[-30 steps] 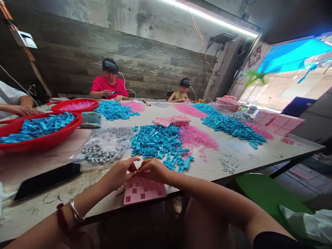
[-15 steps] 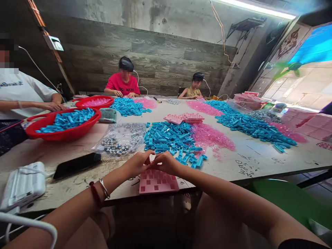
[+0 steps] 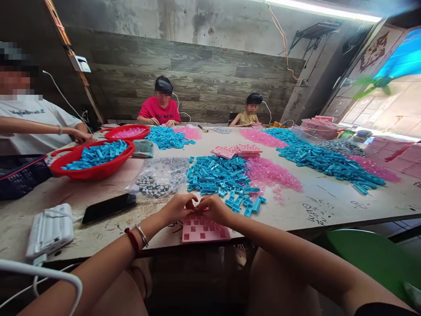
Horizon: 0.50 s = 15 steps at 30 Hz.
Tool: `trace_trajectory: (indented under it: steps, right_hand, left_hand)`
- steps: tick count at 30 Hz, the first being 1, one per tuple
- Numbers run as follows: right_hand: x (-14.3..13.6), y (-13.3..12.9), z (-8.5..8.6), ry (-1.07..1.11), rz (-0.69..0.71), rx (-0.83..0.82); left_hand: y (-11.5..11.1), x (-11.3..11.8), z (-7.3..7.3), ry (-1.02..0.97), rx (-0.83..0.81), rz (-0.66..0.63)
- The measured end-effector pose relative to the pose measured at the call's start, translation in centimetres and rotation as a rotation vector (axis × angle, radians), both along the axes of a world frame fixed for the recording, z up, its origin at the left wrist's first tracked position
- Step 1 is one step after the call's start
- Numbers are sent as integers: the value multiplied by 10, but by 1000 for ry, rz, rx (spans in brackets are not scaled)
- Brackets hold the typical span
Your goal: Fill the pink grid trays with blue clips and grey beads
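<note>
My left hand [image 3: 179, 207] and my right hand [image 3: 215, 209] meet over the far edge of a pink tray with square recesses [image 3: 204, 230], which lies at the table's near edge. Both hands have thumb and fingers pinched together; whatever is between them is too small to make out. Just beyond them lies a pile of blue plastic pieces [image 3: 217, 173], with a heap of clear pink pieces [image 3: 271, 172] to its right. A plastic bag of small silvery parts [image 3: 159, 175] sits to the left of the blue pile.
A black phone [image 3: 108, 208] and a white power bank [image 3: 51, 231] lie at the left. A red basket [image 3: 92, 170] holds blue pieces. More pink trays [image 3: 223, 152] stand behind the pile. Three people sit around the table [image 3: 289, 215]. A green stool [image 3: 368, 259] stands at the right.
The view has shifted, so the scene sits slightly to the right. The hands remain together above the tray. At the left, the person in white has moved an arm near the red basket.
</note>
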State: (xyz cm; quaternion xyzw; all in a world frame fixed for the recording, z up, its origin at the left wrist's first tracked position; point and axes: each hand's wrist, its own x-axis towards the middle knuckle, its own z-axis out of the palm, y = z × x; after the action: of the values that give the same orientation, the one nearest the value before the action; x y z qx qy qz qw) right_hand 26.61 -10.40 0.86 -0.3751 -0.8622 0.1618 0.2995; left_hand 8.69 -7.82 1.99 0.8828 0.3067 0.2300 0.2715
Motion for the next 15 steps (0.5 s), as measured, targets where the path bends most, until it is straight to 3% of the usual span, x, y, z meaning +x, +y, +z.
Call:
trace_trajectory:
  steps: [4,8,10,12,15]
  right_hand:
    - [1,3,1,-4,1,-25]
    - [-1,2,-2,41,15,-30]
    - [-3,-1,-3,43,46,-21]
    - [-1,-3,1,9,79,9]
    - [18,4,15,-15,-4,100]
  left_hand:
    - [-3,3,4,35,-42,4]
    - [-11,-15,23,139,-26,83]
    - [-14,-39,35,252,62,256]
    - [-16,-69,42,427,146,524]
    - [-17,-114,36,728,207,890]
